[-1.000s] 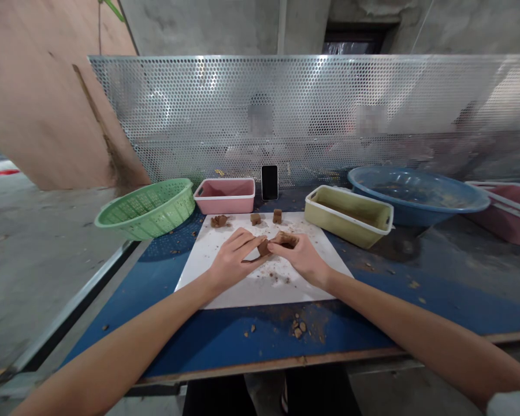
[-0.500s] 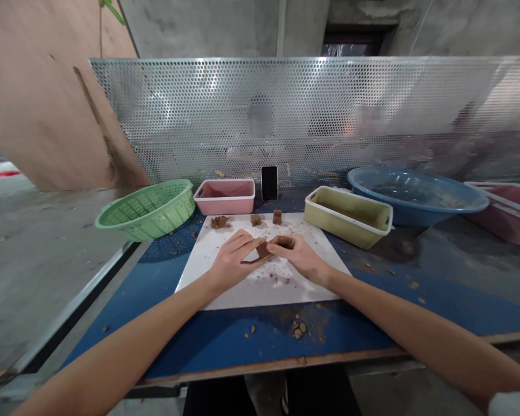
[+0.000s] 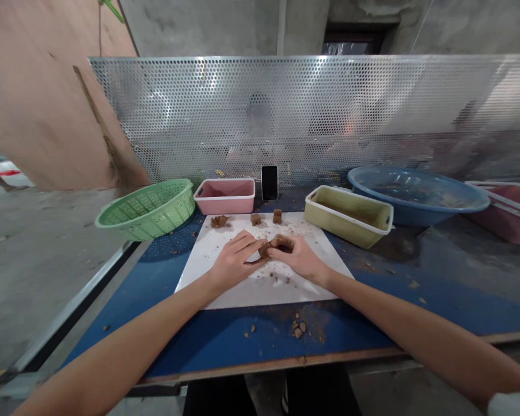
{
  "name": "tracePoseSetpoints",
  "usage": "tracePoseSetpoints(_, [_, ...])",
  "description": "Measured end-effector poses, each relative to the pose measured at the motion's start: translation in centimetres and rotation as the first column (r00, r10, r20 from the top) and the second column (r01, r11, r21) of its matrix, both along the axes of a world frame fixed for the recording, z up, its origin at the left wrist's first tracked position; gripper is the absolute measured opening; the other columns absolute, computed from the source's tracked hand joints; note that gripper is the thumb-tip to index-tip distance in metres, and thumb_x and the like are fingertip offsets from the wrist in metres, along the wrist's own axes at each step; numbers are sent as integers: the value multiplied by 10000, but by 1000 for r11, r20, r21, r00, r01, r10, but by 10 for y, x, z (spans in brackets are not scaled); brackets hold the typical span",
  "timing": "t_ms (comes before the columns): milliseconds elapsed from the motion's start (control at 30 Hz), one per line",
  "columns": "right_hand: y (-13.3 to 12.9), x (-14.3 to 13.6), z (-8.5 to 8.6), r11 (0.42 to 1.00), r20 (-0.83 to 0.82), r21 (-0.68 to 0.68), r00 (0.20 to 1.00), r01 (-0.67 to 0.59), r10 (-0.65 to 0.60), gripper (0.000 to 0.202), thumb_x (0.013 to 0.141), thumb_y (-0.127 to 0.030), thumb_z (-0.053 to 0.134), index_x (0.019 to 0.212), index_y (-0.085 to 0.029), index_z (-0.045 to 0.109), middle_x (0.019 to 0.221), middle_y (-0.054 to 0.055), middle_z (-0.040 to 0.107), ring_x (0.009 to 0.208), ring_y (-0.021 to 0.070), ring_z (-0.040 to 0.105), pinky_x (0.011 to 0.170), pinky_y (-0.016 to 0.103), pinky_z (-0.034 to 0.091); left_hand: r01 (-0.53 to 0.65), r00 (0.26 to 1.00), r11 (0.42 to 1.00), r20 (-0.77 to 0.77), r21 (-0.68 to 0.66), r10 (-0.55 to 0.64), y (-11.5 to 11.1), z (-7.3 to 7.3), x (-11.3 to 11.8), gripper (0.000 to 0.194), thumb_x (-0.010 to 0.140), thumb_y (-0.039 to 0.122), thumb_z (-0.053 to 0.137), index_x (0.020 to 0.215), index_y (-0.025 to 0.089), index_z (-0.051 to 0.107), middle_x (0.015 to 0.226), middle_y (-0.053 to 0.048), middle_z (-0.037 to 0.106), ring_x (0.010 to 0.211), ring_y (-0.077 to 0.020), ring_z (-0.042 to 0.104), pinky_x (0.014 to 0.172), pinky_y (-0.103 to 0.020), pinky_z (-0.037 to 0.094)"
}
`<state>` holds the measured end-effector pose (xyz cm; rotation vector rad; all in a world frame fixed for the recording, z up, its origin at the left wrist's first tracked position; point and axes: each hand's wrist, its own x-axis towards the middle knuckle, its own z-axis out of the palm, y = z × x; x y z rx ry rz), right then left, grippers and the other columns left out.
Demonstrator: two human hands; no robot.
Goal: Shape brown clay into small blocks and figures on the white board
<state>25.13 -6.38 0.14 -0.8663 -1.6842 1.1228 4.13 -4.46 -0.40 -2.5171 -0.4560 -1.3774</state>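
Note:
Between my two hands is a lump of brown clay (image 3: 264, 250), held just above a white board (image 3: 225, 292). My left hand (image 3: 236, 257) is closed on its left side, fingers along the top and thumb below. From the right, my right hand (image 3: 301, 256) grips the same lump with thumb and curled fingers, which hide part of it. Farther back on the board stand two small clay pieces, a blocky one (image 3: 255, 219) and a taller one (image 3: 277, 216). A rough heap of clay (image 3: 219, 221) lies to their left. Clay crumbs are scattered under my hands.
A green basket (image 3: 147, 211), a pink bin (image 3: 225, 202), a phone (image 3: 269, 182) standing upright, a yellow-green bin (image 3: 349, 222) and a blue basin (image 3: 416, 196) line the back of the blue table (image 3: 190, 346). Behind them rises a perforated metal panel (image 3: 286, 115).
My right hand and fingers have shifted slightly on the clay, and the lump has turned a little. At the far left edge, a person's leg has come into view.

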Motion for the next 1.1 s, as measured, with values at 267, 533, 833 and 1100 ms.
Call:
tracePoseSetpoints(267, [-2,-6,0,995,-51,-99,999,-3,-3,341,800,-500,812,751,-194,669,755,5,633,734,159,542,707,312,441,7,1000,1000,12,16,-7,0,0,2,405,915,177,748,1303,178,633,958,-92,720,849,-212,647,773,-394,600])
tracePoseSetpoints(533, [1,-7,-6,993,-59,-121,998,-15,8,303,817,-475,808,816,-178,747,789,16,677,754,160,572,702,300,426,-158,985,987,68,-40,160,-4,-5,5,265,897,253,767,1154,193,756,924,-52,518,806,-171,529,683,-305,531])
tracePoseSetpoints(833, [-1,-6,0,990,-87,-134,996,-38,26,354,827,-515,807,879,-167,763,842,38,703,785,170,591,737,310,454,-185,981,983,49,-19,185,-8,-1,6,255,913,308,772,1133,178,777,814,-10,423,739,-164,461,614,-294,442])
tracePoseSetpoints(1100, [-1,-9,-1,992,-53,-124,999,-19,12,394,822,-566,790,842,-176,732,823,40,692,777,181,592,733,321,475,-186,980,982,64,-18,186,-8,-3,7,272,923,310,765,1166,188,769,768,8,408,696,-150,443,572,-282,397])
